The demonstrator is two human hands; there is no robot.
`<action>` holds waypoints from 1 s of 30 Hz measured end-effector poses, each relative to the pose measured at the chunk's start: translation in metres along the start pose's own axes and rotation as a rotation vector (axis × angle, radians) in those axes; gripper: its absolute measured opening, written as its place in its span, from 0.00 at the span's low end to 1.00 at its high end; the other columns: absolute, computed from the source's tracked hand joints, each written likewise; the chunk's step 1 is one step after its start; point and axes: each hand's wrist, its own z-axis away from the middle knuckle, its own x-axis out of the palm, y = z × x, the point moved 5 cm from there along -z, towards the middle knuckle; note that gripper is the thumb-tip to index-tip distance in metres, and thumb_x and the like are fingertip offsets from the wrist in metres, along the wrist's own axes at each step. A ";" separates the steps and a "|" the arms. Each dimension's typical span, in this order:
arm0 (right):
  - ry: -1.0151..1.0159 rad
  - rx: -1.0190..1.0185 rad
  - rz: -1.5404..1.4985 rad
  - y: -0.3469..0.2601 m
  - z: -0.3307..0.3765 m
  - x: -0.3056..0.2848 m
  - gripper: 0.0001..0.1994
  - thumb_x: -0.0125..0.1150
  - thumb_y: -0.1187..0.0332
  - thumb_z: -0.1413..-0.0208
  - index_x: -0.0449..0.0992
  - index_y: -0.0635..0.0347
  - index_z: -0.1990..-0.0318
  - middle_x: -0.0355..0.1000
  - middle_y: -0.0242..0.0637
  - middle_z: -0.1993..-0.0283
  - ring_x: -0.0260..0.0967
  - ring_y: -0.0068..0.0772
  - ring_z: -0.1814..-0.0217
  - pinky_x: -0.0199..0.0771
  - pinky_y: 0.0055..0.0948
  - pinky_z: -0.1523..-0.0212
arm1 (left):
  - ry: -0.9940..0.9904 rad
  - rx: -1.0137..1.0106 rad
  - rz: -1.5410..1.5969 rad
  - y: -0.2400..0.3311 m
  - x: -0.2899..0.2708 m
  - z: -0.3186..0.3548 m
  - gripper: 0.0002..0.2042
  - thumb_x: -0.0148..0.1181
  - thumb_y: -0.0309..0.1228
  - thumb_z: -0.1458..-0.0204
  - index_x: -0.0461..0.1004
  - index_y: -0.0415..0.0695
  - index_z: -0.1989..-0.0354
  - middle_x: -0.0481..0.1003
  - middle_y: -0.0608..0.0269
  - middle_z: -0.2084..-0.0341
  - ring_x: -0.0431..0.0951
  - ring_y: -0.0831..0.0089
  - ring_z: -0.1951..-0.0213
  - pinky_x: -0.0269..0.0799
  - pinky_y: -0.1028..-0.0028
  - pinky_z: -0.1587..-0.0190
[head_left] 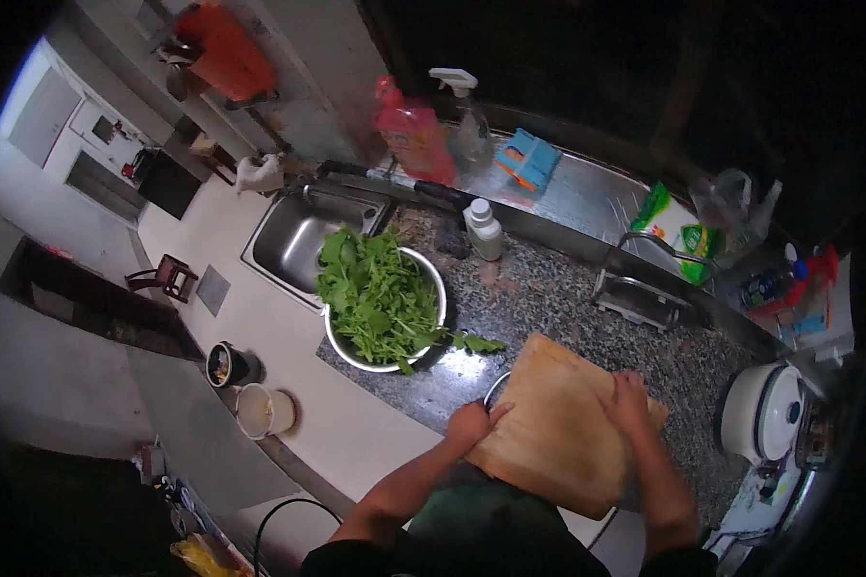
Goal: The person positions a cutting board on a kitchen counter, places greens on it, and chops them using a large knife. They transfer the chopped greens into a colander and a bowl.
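A pale wooden cutting board (558,423) lay tilted on the speckled granite counter (548,288) at lower centre of the frame, bare and rectangular. Upper left of it stood a steel bowl (435,279) heaped with leafy greens (375,293). The left hand (473,423) curled its fingers around the board's left edge; the right hand (628,399) rested fingers bent on its right edge.

Steel bowl (433,279) heaped with leafy greens (375,293) on the speckled bench (548,298), just beside a steel sink (298,236). Behind: red bottle (414,135), clear spray bottle (469,125), small white bottle (483,231). At far right, white rice cooker (760,412).
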 end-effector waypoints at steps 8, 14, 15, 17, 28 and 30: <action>-0.037 0.133 -0.213 -0.060 0.027 0.002 0.24 0.66 0.64 0.55 0.69 0.64 0.51 0.61 0.48 0.48 0.57 0.50 0.43 0.59 0.40 0.43 | -0.079 0.242 -0.207 -0.018 -0.031 0.013 0.29 0.46 0.62 0.49 0.76 0.45 0.70 0.76 0.51 0.78 0.78 0.52 0.72 0.73 0.59 0.70; -0.004 0.123 -0.293 -0.113 0.033 0.019 0.26 0.67 0.67 0.56 0.67 0.65 0.49 0.60 0.48 0.47 0.58 0.49 0.43 0.59 0.38 0.42 | 0.164 0.181 0.439 -0.098 -0.102 0.038 0.13 0.59 0.41 0.48 0.75 0.42 0.69 0.76 0.60 0.79 0.77 0.69 0.76 0.72 0.69 0.72; 0.000 0.121 -0.292 -0.124 0.031 0.022 0.26 0.67 0.67 0.57 0.67 0.65 0.49 0.60 0.48 0.47 0.58 0.49 0.44 0.59 0.38 0.42 | 0.200 0.168 0.554 -0.122 -0.103 0.032 0.12 0.59 0.39 0.47 0.75 0.40 0.69 0.76 0.62 0.79 0.76 0.73 0.76 0.72 0.71 0.72; -0.029 0.121 -0.317 -0.152 0.024 0.025 0.27 0.68 0.66 0.57 0.67 0.65 0.49 0.60 0.48 0.46 0.58 0.49 0.42 0.59 0.38 0.42 | 0.200 0.085 0.733 -0.160 -0.118 0.021 0.10 0.58 0.34 0.46 0.75 0.38 0.69 0.75 0.67 0.76 0.73 0.81 0.75 0.70 0.76 0.72; -0.191 -0.027 -0.413 -0.295 -0.021 0.072 0.31 0.68 0.59 0.54 0.64 0.63 0.44 0.58 0.46 0.42 0.56 0.48 0.38 0.57 0.37 0.39 | 0.323 -0.283 1.129 -0.150 -0.211 -0.118 0.49 0.70 0.46 0.61 0.46 0.35 0.36 0.52 0.41 0.39 0.63 0.51 0.43 0.64 0.59 0.45; -0.248 -0.002 -0.374 -0.306 -0.010 0.078 0.30 0.67 0.59 0.54 0.65 0.62 0.45 0.58 0.46 0.42 0.56 0.47 0.38 0.58 0.37 0.39 | 0.358 -0.648 0.642 -0.136 -0.210 -0.133 0.54 0.71 0.50 0.65 0.43 0.35 0.35 0.42 0.38 0.35 0.59 0.44 0.40 0.61 0.57 0.42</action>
